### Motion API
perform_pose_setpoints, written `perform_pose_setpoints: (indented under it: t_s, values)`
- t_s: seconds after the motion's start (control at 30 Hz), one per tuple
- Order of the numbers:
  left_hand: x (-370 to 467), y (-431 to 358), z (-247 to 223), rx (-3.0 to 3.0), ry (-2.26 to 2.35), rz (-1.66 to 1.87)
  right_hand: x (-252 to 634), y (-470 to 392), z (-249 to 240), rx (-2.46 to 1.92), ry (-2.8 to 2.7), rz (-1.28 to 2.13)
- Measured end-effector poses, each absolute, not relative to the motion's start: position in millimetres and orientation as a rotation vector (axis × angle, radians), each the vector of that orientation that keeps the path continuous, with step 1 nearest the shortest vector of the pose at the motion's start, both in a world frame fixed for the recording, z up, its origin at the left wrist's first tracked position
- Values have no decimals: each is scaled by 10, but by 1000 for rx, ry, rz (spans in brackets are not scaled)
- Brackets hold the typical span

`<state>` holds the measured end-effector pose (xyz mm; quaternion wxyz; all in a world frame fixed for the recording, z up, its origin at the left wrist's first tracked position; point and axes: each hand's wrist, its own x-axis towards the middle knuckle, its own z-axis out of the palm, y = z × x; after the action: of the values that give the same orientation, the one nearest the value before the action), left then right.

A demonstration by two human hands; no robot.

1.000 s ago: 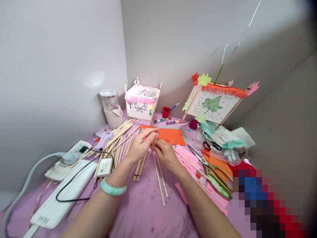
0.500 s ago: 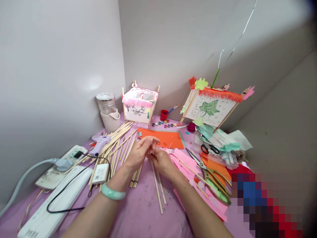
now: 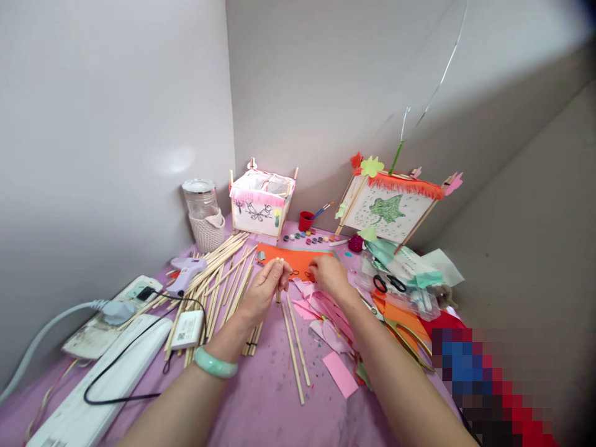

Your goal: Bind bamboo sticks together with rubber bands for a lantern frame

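Note:
My left hand (image 3: 267,287) is closed around a short bundle of wooden sticks (image 3: 278,297), held roughly upright above the purple tablecloth. The bundle's ends show just above my thumb. My right hand (image 3: 329,277) is over the orange sheet (image 3: 284,253), its fingers curled together at a small black ring (image 3: 308,274), like a rubber band. Whether the fingertips grip it is hidden. A second black ring (image 3: 294,273) lies on the sheet between my hands. Two loose sticks (image 3: 292,355) lie on the cloth below them.
Many sticks (image 3: 218,261), a glue gun (image 3: 186,273), and a power strip (image 3: 100,379) lie left. Paper lanterns (image 3: 258,214) stand behind. Pink paper scraps (image 3: 341,374) and large scissors (image 3: 410,341) are beside or partly under my right forearm.
My hands have come apart. The right moved right onto the orange sheet; the left keeps the sticks. Pink paper scraps have shifted near my right forearm, which now partly covers the scissors.

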<state>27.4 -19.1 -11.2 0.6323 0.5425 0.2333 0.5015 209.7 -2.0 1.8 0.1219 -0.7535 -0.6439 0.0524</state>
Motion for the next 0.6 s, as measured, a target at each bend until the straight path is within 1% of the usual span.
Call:
perform_pose_setpoints:
  t_s: [0.17,0.27,0.33,0.4,0.5,0.53,0.6]
  values:
    - [288,-198,-95,1292,532,1113,2007,136,-113,-2334,-2060,85]
    - [284,-204,-50,1273,545,1123,2021,140,-88,-2268,-2087,71]
    - [276,-210,-21,1228,541,1114,2046,87,-6,-2115,-2012,88]
    - [270,-223,0,1199,525,1058,2049,-26,115,-1855,-1844,226]
    - [285,-264,17,1176,509,955,1985,-285,308,-1454,-1554,673]
    - [298,-284,24,1172,517,932,1949,-377,358,-1373,-1493,795]
    - [330,-331,45,1180,557,917,1876,-532,414,-1272,-1405,903]
